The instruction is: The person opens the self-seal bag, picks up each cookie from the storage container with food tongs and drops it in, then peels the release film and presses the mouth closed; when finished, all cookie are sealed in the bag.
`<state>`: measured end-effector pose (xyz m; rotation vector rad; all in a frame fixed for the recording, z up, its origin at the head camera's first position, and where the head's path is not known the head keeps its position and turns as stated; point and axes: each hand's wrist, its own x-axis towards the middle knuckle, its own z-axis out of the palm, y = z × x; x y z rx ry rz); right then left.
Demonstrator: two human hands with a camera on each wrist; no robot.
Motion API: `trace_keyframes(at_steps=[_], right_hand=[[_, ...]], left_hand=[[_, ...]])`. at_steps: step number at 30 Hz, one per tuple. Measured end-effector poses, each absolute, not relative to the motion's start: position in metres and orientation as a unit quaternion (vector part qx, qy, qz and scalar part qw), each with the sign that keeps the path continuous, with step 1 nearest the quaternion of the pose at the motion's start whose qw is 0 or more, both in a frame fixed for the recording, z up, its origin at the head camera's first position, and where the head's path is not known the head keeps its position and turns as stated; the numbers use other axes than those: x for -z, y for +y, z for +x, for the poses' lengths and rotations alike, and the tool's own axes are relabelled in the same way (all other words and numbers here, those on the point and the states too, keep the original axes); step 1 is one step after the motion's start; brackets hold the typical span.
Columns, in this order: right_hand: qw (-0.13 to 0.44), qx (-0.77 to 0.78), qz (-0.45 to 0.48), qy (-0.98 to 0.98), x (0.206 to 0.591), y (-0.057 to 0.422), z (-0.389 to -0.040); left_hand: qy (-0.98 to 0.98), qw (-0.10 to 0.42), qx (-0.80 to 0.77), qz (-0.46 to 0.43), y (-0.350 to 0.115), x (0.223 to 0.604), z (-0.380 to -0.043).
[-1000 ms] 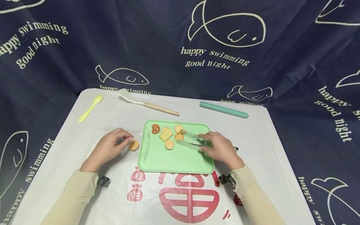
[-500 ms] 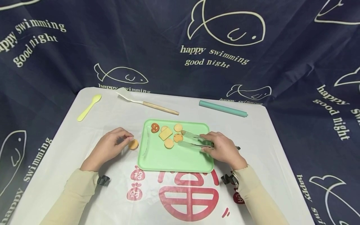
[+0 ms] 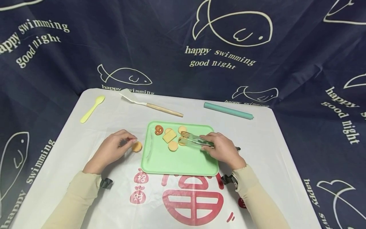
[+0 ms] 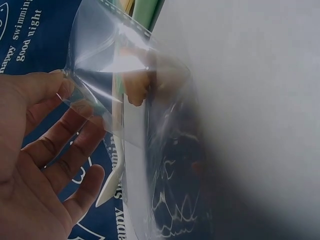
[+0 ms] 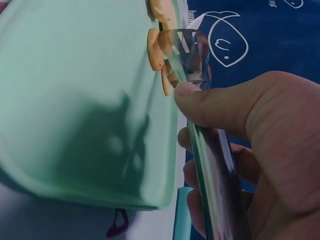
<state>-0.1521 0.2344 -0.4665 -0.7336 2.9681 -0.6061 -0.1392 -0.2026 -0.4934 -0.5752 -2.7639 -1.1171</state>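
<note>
My left hand pinches the lip of a clear plastic bag between thumb and fingers, holding its mouth apart. One round cookie shows through the bag's film. On the green tray lie a pretzel, a square cracker and several round cookies, one plain cookie nearest me. My right hand grips metal tongs low over the tray. Their arms stand close together, and the tips overlap the spotted cookie, partly hiding it.
A yellow spoon lies at the back left. Behind the tray are a spatula with a wooden handle and a teal stick-like roll. A dark blue fish-print curtain hangs behind the white table.
The tongs first drew back slightly to the right with arms apart, then came forward again. Their arms have been squeezed together over the spotted cookie. My left hand stays with the bag.
</note>
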Motion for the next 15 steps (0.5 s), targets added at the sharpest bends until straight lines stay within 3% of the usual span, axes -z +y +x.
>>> trace_keyframes(at_steps=[15], right_hand=[[0.056, 0.200, -0.204, 0.957, 0.453, 0.258, -0.132]], left_hand=[[-0.912, 0.044, 0.365, -0.184, -0.200, 0.491, -0.139]])
